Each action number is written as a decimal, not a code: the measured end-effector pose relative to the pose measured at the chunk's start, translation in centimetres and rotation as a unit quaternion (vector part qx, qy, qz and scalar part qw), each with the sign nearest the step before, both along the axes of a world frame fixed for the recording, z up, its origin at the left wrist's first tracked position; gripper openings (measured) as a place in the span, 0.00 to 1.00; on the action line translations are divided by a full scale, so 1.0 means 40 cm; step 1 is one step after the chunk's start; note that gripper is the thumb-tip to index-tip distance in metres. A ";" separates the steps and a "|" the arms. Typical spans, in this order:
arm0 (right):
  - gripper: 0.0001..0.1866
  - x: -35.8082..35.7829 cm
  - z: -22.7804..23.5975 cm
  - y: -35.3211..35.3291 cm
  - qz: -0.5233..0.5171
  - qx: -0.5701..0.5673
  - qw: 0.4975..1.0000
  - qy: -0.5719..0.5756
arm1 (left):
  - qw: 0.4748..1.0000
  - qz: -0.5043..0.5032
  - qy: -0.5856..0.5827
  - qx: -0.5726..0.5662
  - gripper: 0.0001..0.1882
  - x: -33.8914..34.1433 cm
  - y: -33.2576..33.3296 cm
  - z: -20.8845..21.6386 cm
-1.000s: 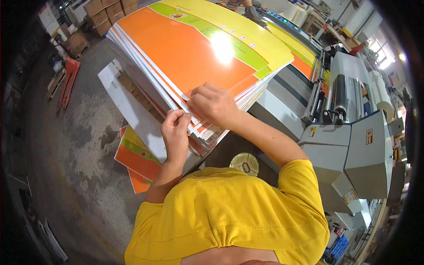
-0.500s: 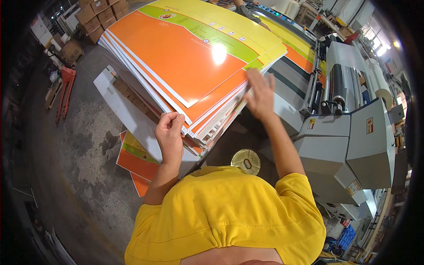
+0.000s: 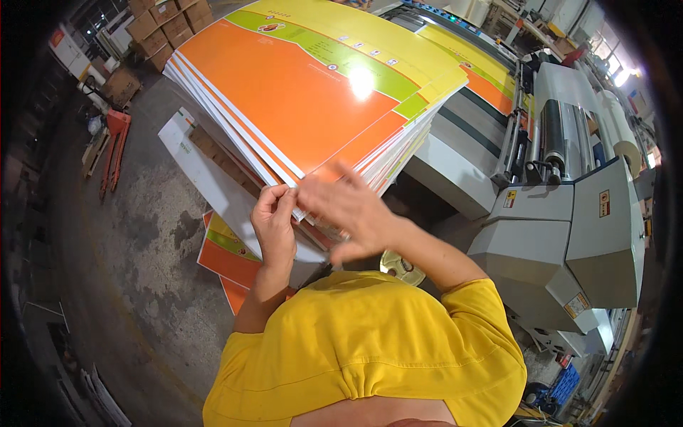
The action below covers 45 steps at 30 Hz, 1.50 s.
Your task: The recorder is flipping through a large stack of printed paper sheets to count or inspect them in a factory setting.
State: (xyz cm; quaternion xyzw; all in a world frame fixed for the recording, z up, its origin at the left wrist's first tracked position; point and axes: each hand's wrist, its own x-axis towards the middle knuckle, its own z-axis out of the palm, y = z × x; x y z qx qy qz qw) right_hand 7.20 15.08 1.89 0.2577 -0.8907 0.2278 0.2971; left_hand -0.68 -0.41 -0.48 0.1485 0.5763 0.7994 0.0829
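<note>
Your left hand [image 3: 274, 226] pinches the printed stack [image 3: 284, 92] at its near corner, and there's your right hand [image 3: 359, 213], fingers apart, blurred, alongside!

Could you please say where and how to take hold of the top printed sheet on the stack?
The top printed sheet is probably best pinched at its near corner, above and below, from the person's side: it lies broad, thin and flat, and the white edges beneath fan out along the left.

Glare on sheet [image 3: 299, 99], blurry right grip [image 3: 353, 211]
</note>
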 end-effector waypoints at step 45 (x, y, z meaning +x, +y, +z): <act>0.33 0.021 -0.050 0.003 -0.156 -0.021 0.980 0.123 | 0.997 0.009 -0.007 0.071 0.20 -0.026 -0.017 0.000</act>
